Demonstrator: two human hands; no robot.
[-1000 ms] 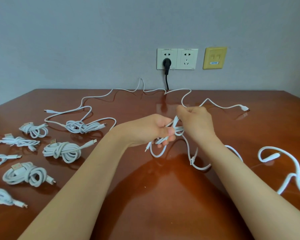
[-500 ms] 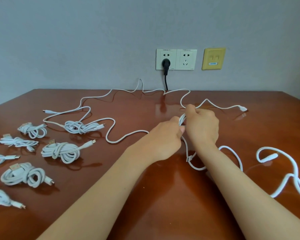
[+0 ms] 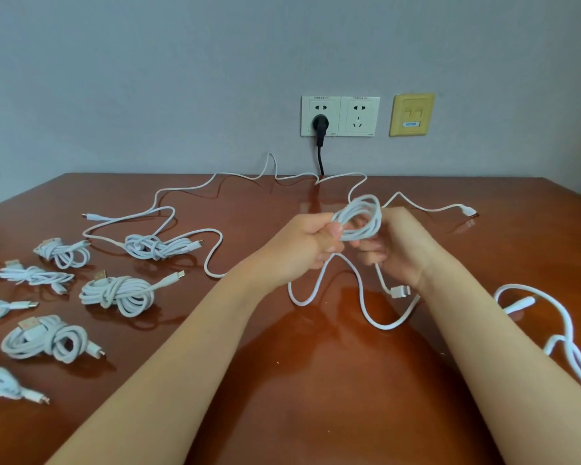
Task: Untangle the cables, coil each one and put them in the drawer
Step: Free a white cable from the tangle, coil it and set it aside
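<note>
The glossy brown surface [image 3: 299, 397] carries coiled white cables [image 3: 118, 293] at left and loose cables [image 3: 565, 317] along the back and right.

White cable [image 3: 359, 214]: partly wound into multi-turn coil, held upright above table [image 3: 316, 397] between left hand [image 3: 301, 246] and right hand [image 3: 403, 246]. Unwound tail drops in two loops onto table. Connector end [image 3: 398, 292] hangs below right hand. Coiled bundles [image 3: 118, 293]: white, tied, lying flat, clustered at table's left. Loose cable [image 3: 463, 208]: uncoiled, snaking along far edge. Second loose cable [image 3: 564, 317]: near right edge.
</note>
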